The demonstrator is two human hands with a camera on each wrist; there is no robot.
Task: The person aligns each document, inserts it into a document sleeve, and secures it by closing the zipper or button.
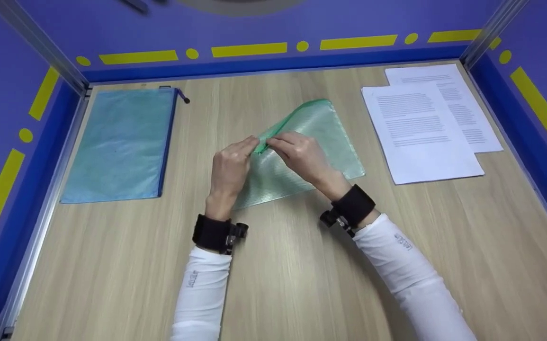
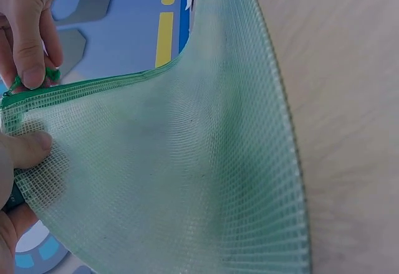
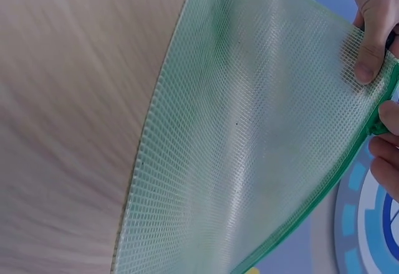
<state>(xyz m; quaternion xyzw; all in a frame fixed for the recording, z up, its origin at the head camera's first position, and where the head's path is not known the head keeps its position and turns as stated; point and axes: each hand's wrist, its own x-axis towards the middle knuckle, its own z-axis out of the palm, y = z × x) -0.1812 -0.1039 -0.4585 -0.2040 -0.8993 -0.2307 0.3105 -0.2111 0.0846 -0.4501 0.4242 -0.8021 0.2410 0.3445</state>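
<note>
pinching a green mesh pouch (image 1: pixel 278 175) near its corner was the left hand (image 1: pixel 230 166), the right hand (image 1: pixel 304 156) pinched its green pull (image 2: pixel 53 73), printed sheets (image 1: pixel 420 137) lay on the bench (image 1: pixel 278 274)

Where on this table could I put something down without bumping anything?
Bare tabletop shows between the blue pouch and the left hand, between the left sleeve and right sleeve, and in front of the printed sheets. The middle is crowded: left hand and right hand hold the green mesh pouch.
</note>
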